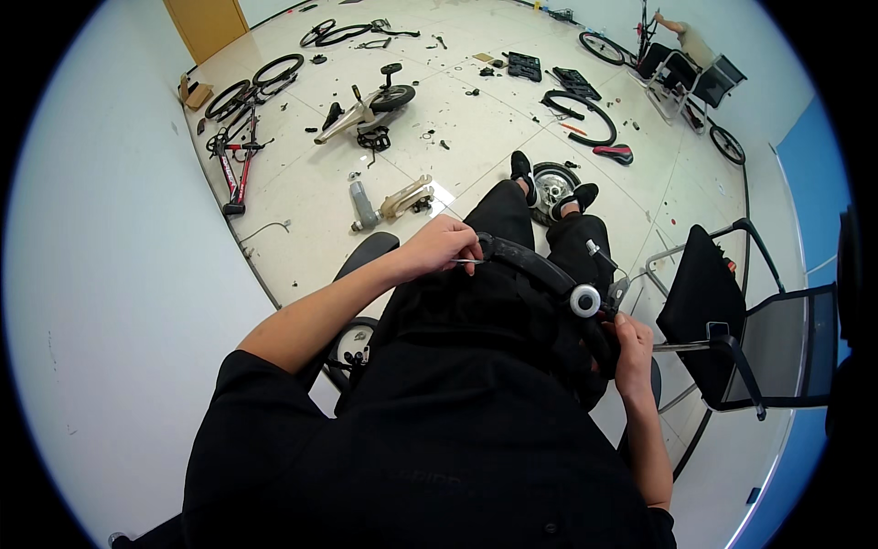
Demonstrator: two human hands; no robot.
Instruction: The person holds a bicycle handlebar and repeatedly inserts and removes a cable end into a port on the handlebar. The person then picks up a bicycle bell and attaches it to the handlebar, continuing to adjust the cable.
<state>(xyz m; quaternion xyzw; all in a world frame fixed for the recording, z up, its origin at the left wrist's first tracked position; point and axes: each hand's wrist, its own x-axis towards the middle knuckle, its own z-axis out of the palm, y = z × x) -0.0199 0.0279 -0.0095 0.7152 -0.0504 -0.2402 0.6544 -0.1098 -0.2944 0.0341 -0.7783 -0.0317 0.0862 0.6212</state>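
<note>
A dark handlebar (535,267) lies across my lap. Near its left end, my left hand (445,245) is closed with the fingers pinched on a thin, shiny metal tool (466,262); its exact kind is too small to make out. My right hand (633,352) is closed around the right end of the bar, its fingers partly hidden. Just beside that hand, a round silver-and-white bell (585,300) sits on the bar, with a grey brake lever (619,291) close by.
A spoked wheel (553,188) lies between my feet. Ahead are fork parts (364,206), a partly dismantled small bike (361,114), a red-and-black frame (236,169), a saddle (615,154) and tool cases (524,66). A black chair (709,293) stands right; another person (695,46) works at far right.
</note>
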